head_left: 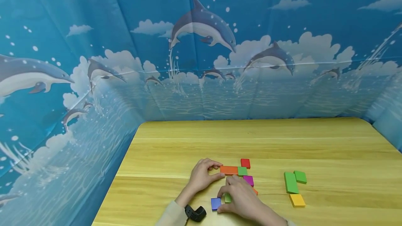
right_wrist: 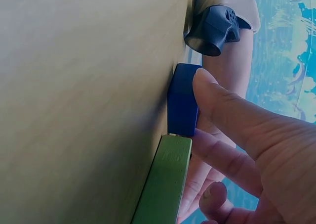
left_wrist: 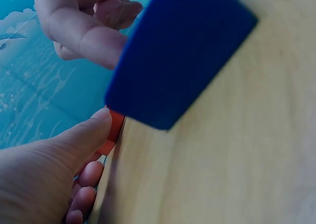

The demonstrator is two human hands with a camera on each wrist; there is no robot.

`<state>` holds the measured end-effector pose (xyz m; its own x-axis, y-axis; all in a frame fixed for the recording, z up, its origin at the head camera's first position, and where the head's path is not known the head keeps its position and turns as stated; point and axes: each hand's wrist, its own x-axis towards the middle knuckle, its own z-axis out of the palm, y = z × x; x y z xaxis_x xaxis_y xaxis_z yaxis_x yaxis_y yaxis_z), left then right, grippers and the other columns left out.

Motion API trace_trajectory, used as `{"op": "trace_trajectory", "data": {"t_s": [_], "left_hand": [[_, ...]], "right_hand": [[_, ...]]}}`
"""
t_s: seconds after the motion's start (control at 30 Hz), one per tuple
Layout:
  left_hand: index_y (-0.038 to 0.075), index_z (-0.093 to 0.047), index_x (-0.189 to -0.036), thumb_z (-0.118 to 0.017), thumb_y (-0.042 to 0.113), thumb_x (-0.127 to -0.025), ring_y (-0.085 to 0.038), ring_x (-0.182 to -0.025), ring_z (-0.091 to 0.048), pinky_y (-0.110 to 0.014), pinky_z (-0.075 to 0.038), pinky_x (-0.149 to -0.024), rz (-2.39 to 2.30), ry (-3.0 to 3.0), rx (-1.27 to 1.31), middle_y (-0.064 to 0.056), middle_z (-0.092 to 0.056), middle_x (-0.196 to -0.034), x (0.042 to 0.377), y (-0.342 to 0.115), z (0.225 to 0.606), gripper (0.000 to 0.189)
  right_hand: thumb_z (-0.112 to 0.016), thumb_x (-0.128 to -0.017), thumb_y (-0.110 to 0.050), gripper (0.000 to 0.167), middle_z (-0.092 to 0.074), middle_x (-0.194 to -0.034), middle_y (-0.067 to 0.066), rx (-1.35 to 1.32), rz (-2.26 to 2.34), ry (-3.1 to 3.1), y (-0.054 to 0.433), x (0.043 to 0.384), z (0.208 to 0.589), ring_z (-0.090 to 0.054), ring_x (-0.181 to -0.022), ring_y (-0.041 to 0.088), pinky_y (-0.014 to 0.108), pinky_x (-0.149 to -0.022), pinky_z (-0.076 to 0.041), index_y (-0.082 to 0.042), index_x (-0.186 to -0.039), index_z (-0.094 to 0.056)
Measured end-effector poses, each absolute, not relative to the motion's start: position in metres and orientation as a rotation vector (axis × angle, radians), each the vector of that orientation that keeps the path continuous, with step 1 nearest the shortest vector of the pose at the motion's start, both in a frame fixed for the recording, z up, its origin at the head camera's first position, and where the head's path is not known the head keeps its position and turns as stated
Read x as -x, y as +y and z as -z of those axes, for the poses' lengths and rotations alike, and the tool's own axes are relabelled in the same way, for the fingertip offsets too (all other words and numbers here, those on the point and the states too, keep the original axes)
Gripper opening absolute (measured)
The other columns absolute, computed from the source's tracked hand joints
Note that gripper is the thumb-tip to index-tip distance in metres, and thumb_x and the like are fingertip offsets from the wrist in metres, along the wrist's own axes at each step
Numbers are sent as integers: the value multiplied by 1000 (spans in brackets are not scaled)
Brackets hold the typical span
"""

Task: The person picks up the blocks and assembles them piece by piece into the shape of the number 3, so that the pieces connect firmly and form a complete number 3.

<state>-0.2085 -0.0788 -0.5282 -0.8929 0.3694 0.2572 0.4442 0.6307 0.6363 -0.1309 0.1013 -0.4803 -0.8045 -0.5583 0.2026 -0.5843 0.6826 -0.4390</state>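
Observation:
My left hand (head_left: pixel 202 175) pinches the left end of an orange rectangular block (head_left: pixel 229 170) between thumb and fingers. A small green block (head_left: pixel 242 171) adjoins that block's right end. With thumb and index finger, my right hand (head_left: pixel 243 198) pinches a blue square block (head_left: pixel 215 203) by its near and far sides. The blue block (right_wrist: pixel 182 100) lines up beside a green block (right_wrist: pixel 165 184) in the right wrist view. This green block (head_left: pixel 228 198) is partly covered by my right hand in the head view. Large and close, the blue block (left_wrist: pixel 182 56) fills the left wrist view's top.
Beyond the right hand lie a magenta block (head_left: pixel 248 180), a red block (head_left: pixel 245 163) and a mostly hidden orange piece (head_left: pixel 255 191). Farther right sit a long green block (head_left: pixel 291 183), a small green one (head_left: pixel 300 177) and a yellow one (head_left: pixel 297 200). A dolphin-print curtain (head_left: pixel 201 90) borders the wooden table (head_left: pixel 176 138).

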Motion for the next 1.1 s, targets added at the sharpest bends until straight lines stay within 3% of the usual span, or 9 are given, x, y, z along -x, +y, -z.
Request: {"op": "trace_trajectory", "data": {"t_s": [0.37, 0.77, 1.1], "left_hand": [[25, -71, -107, -70, 50, -81, -3, -82, -47, -24, -40, -73, 1105, -2729, 703, 17, -58, -90, 209, -80, 530, 36], [26, -71, -107, -69, 51, -81, -3, -81, -46, -23, -39, -72, 1124, -2734, 703, 17, -58, -90, 209, -81, 532, 36], [26, -71, -107, -68, 53, -81, -3, -81, -47, -23, -39, -72, 1111, -2749, 700, 17, -58, -91, 208, -80, 530, 38]], "right_hand": [[-80, -65, -53, 32, -33, -72, -15, -903, -746, -2820, 102, 134, 483, -35, -75, 7, 24, -63, -32, -25, -78, -71], [-79, -67, -54, 32, -46, -80, -13, -868, -720, -2817, 101, 135, 485, -45, -81, 9, 32, -70, -41, -26, -75, -67], [-79, -67, -53, 32, -45, -78, -13, -853, -688, -2821, 103, 138, 487, -41, -75, 7, 30, -66, -38, -24, -76, -67]]}}
